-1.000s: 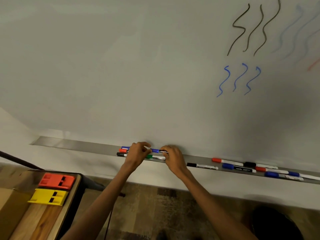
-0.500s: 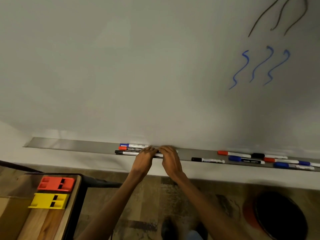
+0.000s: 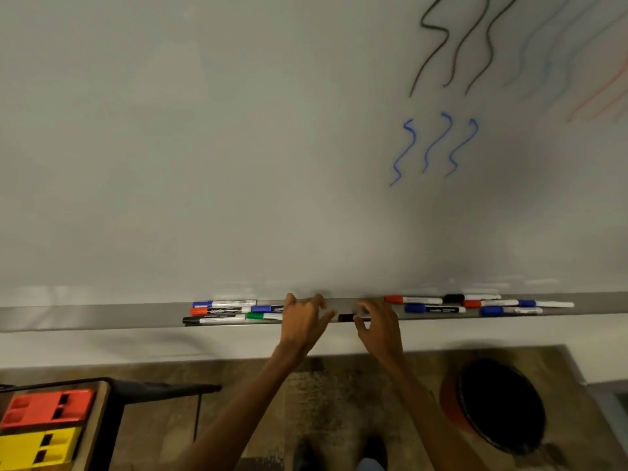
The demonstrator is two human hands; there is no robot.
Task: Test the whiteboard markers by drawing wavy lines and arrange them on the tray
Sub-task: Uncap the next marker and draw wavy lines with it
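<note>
Markers (image 3: 217, 320) are lying along the tray (image 3: 102, 316) in a left cluster (image 3: 221, 311) and a right cluster (image 3: 435, 309), with both hands between them. The right hand (image 3: 379, 326) is pinching a black-capped marker (image 3: 346, 317) at the tray's front edge; the left hand (image 3: 302, 322) is hovering just beside it, fingers loosely spread.

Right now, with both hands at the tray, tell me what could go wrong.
1. The black marker lies at the front lip of the tray under the right hand. The grip is blurred, so a fumble could drop it to the floor.
2. The left hand, fingers spread, is close to the green marker. A brush might scatter that group.
</note>
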